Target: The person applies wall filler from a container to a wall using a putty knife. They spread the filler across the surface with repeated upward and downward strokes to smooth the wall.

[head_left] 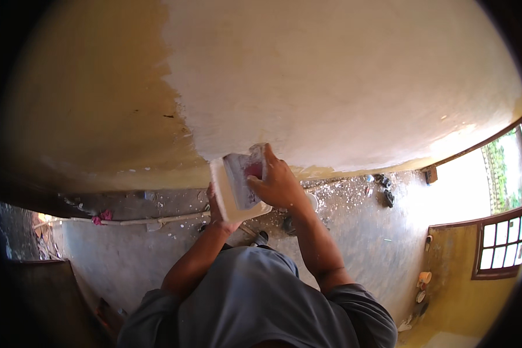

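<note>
Your left fingers (211, 200) hold the side of a pale tray (221, 191), their tips partly hidden behind it. It sits in front of you, before the two-toned wall (330, 87). Over it slants a wide grey scraper (238, 180), and your right fingers (271, 154) are closed on it near a reddish part. Farther right, a black bag (388, 199) lies on the speckled floor (354, 203).

Daylight glare at right opening (463, 188); wall (93, 104) dimmer leftward; edges bowed, corners black.
</note>
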Demonstrator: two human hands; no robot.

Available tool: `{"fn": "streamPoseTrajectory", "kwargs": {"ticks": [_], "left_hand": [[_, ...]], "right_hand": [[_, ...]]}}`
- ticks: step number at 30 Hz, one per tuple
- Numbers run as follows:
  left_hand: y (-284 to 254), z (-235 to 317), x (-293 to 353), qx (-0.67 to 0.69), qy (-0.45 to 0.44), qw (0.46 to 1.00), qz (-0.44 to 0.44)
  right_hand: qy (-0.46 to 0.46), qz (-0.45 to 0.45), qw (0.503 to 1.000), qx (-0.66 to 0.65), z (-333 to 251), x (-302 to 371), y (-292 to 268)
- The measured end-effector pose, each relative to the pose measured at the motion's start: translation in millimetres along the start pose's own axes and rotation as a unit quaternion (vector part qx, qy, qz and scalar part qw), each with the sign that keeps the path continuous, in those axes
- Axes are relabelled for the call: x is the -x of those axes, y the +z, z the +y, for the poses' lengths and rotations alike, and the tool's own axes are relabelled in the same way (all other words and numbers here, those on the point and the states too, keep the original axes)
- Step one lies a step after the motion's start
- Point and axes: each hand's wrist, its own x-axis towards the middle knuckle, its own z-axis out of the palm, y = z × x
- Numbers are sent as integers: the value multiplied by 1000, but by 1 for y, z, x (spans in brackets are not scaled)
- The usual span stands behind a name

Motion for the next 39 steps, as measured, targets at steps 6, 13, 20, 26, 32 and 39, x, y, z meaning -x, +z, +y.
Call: {"fn": "streamPoseTrajectory", "kwargs": {"ticks": [6,13,20,26,32,39], "left_hand": [[-5,-20,-11,15,-10,999,-31],[-2,-37,-20,42,-76,996,-17],[21,-37,-15,17,-57,998,-30],[54,-16,-14,52,-6,998,-39],[65,25,-6,45,43,997,-42],[55,75,13,3,69,995,-78]], "right_hand": [[43,-100,987,120,24,-23,12],[48,-34,998,-11,66,-24,14],[88,-17,958,-272,73,-12,-21],[84,59,926,-363,84,-1,-50],[70,135,869,-471,79,-8,-62],[-52,146,684,-712,-1,-38,-72]]}}
